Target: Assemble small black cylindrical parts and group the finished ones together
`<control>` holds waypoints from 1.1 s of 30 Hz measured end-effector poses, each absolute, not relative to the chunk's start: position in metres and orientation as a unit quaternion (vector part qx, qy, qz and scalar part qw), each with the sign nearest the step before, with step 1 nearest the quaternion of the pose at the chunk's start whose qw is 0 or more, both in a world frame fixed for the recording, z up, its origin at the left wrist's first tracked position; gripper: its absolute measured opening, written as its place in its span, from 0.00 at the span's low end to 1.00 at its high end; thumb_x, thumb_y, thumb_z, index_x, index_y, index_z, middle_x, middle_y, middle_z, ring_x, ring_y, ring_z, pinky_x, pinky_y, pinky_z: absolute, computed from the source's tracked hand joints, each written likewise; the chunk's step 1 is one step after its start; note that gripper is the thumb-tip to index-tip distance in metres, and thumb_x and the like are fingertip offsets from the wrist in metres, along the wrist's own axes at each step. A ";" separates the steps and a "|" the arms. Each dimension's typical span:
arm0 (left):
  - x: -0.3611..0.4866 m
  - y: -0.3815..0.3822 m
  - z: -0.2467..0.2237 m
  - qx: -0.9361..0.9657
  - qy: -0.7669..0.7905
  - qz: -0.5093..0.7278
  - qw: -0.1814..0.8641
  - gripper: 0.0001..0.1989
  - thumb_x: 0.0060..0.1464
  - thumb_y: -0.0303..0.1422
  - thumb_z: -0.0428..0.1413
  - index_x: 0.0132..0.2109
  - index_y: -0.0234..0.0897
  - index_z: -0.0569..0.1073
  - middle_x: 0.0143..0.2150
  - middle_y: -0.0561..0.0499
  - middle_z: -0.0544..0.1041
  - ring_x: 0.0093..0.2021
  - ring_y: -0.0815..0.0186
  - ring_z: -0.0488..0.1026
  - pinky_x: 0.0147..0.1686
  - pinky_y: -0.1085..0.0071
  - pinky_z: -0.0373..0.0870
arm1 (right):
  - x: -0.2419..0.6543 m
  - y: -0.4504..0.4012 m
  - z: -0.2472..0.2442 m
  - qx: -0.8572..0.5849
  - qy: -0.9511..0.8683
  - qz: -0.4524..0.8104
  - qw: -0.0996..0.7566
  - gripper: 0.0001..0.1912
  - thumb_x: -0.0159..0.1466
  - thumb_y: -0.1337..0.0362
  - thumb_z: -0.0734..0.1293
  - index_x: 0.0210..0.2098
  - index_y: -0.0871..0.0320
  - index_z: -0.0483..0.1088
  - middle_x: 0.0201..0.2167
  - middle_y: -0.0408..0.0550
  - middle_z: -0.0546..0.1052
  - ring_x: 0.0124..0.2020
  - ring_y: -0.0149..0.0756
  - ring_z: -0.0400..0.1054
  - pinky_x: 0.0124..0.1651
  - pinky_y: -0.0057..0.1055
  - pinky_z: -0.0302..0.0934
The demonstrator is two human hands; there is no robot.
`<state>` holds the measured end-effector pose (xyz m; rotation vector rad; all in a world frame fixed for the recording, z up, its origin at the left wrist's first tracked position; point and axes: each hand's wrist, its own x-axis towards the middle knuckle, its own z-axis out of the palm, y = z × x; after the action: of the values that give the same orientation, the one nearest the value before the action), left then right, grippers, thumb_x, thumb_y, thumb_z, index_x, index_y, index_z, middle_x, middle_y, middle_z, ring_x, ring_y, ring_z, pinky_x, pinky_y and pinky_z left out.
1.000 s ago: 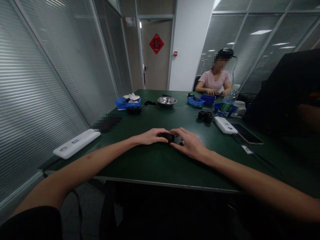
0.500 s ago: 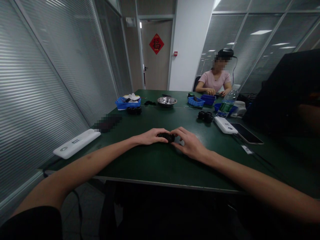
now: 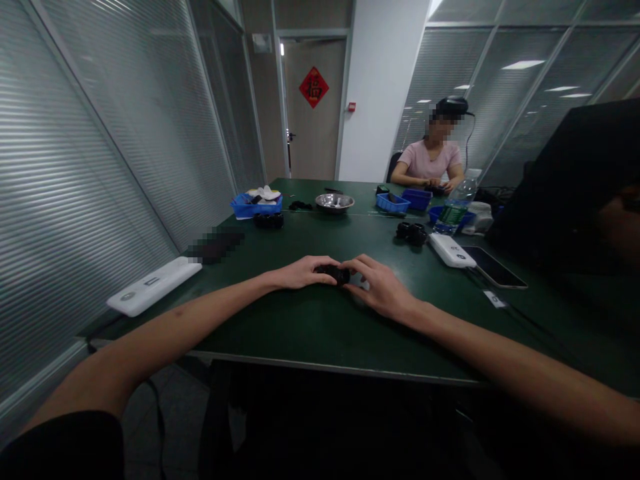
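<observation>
A small black object with a rounded end [image 3: 341, 275] rests on the green table [image 3: 300, 327] between my hands; its exact kind is hard to make out. Around its left part curl the fingers and thumb of my left hand [image 3: 309, 273]. My right hand [image 3: 383, 289] pinches its right end between thumb and fingertips. Fingers cover much of the object. Beyond my right hand sits a dark piece with several round, wheel-like parts [image 3: 411, 233], and a similar black piece [image 3: 269, 221] lies further off to the left.
A metal bowl [image 3: 334, 203], blue baskets [image 3: 393, 203] and a filled blue tray [image 3: 245, 209] stand further back. White power banks [image 3: 155, 287] lie at both sides, with a phone [image 3: 495, 267] and water bottle [image 3: 455, 207] on the right. A co-worker [image 3: 431, 160] sits across.
My hands and the black object stay practically where they were. Across the table, the co-worker's hands have shifted slightly and come closer together.
</observation>
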<state>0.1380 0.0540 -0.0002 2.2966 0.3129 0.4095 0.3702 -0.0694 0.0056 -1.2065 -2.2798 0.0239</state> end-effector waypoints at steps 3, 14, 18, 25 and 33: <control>0.138 0.054 0.001 0.902 0.122 0.162 0.381 0.19 0.63 0.37 0.60 0.59 0.37 0.73 0.56 0.45 0.76 0.56 0.57 0.72 0.57 0.61 0.65 | 0.369 -0.069 0.006 -0.448 -0.849 0.018 0.279 0.21 0.67 0.66 0.70 0.59 0.53 0.67 0.53 0.53 0.73 0.46 0.42 0.73 0.46 0.40 0.71; 0.138 0.052 0.002 0.897 0.129 0.162 0.391 0.21 0.62 0.38 0.61 0.60 0.37 0.73 0.56 0.45 0.76 0.56 0.58 0.72 0.55 0.63 0.66 | 0.367 -0.070 0.004 -0.480 -0.831 0.035 0.279 0.18 0.69 0.60 0.69 0.57 0.55 0.67 0.48 0.53 0.76 0.41 0.41 0.74 0.43 0.40 0.71; 0.138 0.051 0.002 0.895 0.127 0.171 0.392 0.19 0.62 0.36 0.61 0.57 0.36 0.75 0.56 0.45 0.76 0.56 0.58 0.72 0.55 0.63 0.66 | 0.367 -0.072 0.007 -0.451 -0.847 0.043 0.279 0.21 0.68 0.67 0.69 0.60 0.52 0.67 0.54 0.53 0.72 0.46 0.42 0.73 0.47 0.41 0.72; 0.138 0.054 0.000 0.894 0.134 0.186 0.385 0.20 0.61 0.38 0.62 0.58 0.39 0.75 0.54 0.46 0.76 0.53 0.58 0.72 0.52 0.63 0.67 | 0.366 -0.070 0.006 -0.465 -0.830 0.054 0.303 0.22 0.67 0.63 0.71 0.59 0.54 0.66 0.53 0.54 0.72 0.45 0.43 0.74 0.46 0.43 0.73; 0.138 0.049 0.004 0.889 0.137 0.185 0.396 0.21 0.60 0.44 0.62 0.56 0.38 0.76 0.49 0.47 0.72 0.44 0.62 0.71 0.42 0.67 0.67 | 0.368 -0.070 0.008 -0.467 -0.824 0.079 0.312 0.15 0.69 0.62 0.70 0.54 0.55 0.70 0.50 0.53 0.74 0.43 0.41 0.75 0.45 0.42 0.73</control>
<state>0.1381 0.0487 0.0041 2.2528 0.3478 0.4699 0.3676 -0.0695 0.0085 -1.2315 -2.1737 0.2089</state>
